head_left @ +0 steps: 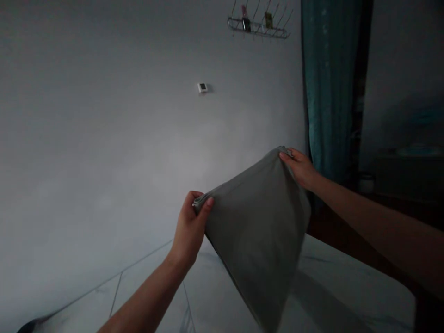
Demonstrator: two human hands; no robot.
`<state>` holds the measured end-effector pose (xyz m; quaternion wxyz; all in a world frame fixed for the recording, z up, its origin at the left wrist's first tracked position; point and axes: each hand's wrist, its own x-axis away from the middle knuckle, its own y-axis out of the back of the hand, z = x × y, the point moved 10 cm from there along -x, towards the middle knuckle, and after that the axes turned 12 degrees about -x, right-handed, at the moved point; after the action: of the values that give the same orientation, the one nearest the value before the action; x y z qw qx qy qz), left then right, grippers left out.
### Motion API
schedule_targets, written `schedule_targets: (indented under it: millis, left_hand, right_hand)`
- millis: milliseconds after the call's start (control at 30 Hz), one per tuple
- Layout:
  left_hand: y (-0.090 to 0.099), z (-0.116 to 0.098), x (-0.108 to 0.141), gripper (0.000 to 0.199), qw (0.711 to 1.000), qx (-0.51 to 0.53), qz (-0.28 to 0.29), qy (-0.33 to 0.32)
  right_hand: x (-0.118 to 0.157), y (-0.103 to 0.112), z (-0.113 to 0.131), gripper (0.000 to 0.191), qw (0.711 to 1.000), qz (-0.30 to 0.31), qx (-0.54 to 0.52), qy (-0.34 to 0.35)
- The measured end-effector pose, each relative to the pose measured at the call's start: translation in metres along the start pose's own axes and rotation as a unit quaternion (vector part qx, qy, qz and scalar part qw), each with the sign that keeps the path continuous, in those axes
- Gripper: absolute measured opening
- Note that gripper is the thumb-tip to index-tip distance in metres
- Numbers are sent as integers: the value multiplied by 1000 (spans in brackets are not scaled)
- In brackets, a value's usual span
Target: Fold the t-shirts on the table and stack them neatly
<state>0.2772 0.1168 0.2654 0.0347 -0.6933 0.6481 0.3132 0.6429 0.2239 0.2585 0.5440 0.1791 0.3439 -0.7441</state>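
A grey-green folded cloth (255, 231) hangs between my two hands, its top edge pulled fairly straight and sloping up to the right. My left hand (192, 215) pinches the lower left corner, thumb on the near side, where several folded layers show. At the higher right corner my right hand (297, 165) grips the fabric between thumb and fingers. The cloth's lower end narrows and runs out of view at the bottom. Its far side is hidden.
Below lies a pale marbled, tile-patterned surface (149, 273) against a plain wall (104, 138). A small white square device (202, 88) and a wire rack (258, 27) are on the wall. A teal curtain (331, 92) hangs at right.
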Motion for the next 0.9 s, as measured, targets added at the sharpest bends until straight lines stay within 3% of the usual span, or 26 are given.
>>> schedule_targets:
  millis: [100,233,367,500,633,900]
  left_hand:
    - [-36,29,-8,44,998,12,37,56]
    - [-64,88,-34,51,991,19,65,113]
    - [-75,191,-72,56,982,13,57,182]
    - [-73,299,-96,56,961,-17,12,276]
    - [-69,353,-111,45,952,-39,-1,302]
    - [-57,403,-117,41,930,-173,-23,322]
  right_hand:
    - [-8,17,-50,40,997,13,25,-69]
    - [-9,11,-139,39,982,42,110,-146]
    - [2,-11,-231,29,952,52,241,-182]
    - [10,-32,-306,19,924,72,310,-213]
    - [2,-49,-350,14,896,106,367,-225]
    - [6,-63,-386,11,860,149,426,-239]
